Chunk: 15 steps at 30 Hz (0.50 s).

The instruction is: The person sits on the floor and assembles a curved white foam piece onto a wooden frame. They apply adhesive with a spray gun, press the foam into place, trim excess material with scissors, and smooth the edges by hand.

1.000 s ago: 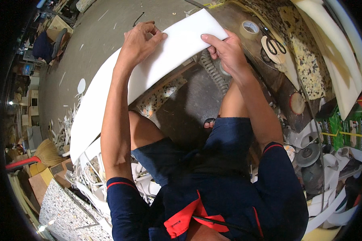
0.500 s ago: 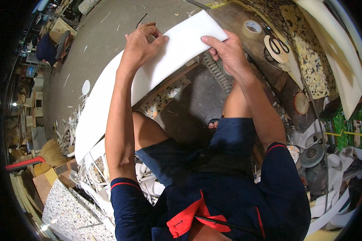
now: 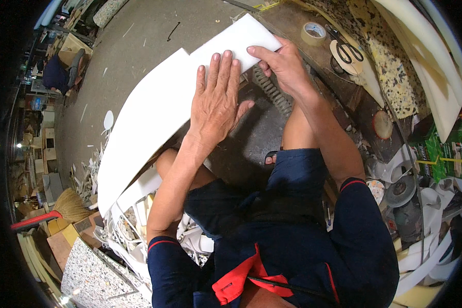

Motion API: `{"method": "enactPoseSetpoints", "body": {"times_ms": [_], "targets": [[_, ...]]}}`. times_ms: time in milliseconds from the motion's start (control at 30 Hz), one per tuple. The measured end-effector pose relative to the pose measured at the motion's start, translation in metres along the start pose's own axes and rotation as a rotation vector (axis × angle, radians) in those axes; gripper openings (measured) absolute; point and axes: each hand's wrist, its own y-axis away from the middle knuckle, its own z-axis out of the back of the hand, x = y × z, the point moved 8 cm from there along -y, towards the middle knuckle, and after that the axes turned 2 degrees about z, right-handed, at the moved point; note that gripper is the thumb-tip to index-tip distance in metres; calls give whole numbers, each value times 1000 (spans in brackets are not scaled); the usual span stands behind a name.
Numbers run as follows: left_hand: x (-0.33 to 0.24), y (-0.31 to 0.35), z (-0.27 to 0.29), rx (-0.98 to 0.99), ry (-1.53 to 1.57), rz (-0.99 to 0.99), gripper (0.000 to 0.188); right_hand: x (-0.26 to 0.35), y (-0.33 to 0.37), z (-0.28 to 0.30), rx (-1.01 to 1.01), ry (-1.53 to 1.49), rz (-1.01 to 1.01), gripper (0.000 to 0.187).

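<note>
White sheet (image 3: 146, 105), partly hidden beneath the left hand (image 3: 214, 108)

Free room spans the floor (image 3: 123, 66) toward eleven o'clock; a tape roll (image 3: 309, 38) and scissors (image 3: 350, 52) obstruct one o'clock.

Looks like smooth, matt foam in the sheet (image 3: 143, 108). Left of the sheet, shows rough straw in the broom (image 3: 72, 204) and dull concrete on the floor (image 3: 97, 84). Right of the sheet, shows coarse, speckled foam in the slab (image 3: 398, 90) and glossy plastic on the packs (image 3: 437, 154).
</note>
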Motion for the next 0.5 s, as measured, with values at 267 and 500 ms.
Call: {"method": "enactPoseSetpoints", "body": {"times_ms": [267,500], "targets": [[-3,1,-2,-22,25,-30,105,5,0,9,-57,39,36,21],[-1,4,-5,7,10,-9,111,-7,-3,16,-79,113,-43,23]]}}
